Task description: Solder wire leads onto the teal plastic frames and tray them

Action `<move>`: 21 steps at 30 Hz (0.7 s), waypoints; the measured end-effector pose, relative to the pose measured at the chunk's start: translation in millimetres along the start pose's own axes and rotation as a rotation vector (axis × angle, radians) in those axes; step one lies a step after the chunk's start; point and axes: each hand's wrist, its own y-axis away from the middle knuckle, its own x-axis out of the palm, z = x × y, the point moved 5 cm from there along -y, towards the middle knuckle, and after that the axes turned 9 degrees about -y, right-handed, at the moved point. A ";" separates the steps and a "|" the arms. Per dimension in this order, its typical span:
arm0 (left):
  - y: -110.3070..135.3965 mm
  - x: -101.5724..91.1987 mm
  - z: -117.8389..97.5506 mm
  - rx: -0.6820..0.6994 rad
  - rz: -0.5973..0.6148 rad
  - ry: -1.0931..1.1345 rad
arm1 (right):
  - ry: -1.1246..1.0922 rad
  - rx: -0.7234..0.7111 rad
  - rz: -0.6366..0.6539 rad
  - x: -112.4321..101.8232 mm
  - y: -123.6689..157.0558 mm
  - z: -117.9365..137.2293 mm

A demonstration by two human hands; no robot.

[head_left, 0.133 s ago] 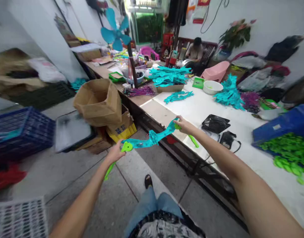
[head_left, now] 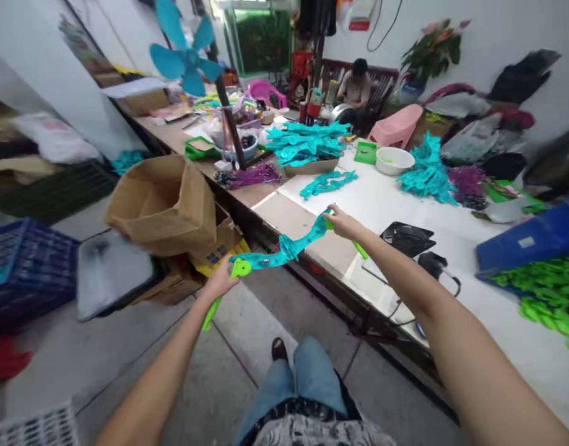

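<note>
While outstretched, both hands (head_left: pixel 284 251) (arms extended) grip — taut — teal strip (head_left: pixel 284 249).

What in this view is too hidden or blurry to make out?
Head view:
- The right hand covers the end of the teal strip, so how it meets the green stem is hidden.
- The left hand hides the strip's other end.
- The pile of green parts is cut off by the right edge.
- The seated person at the back is too small and blurred to show what they hold.
</note>
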 end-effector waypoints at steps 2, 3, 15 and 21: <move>-45.6 -7.8 -20.1 -0.005 -0.002 -0.019 | 0.002 0.028 -0.006 -1.9 -33.6 -36.9; -67.0 -9.9 -30.3 -0.007 0.004 -0.029 | 0.004 0.038 -0.007 -1.1 -48.8 -55.7; -273.0 82.4 -205.6 0.063 0.233 -0.068 | 0.067 0.225 0.136 63.6 -71.0 -307.3; -315.7 89.3 -225.6 0.022 0.211 -0.053 | 0.075 0.211 0.146 96.6 -89.3 -352.8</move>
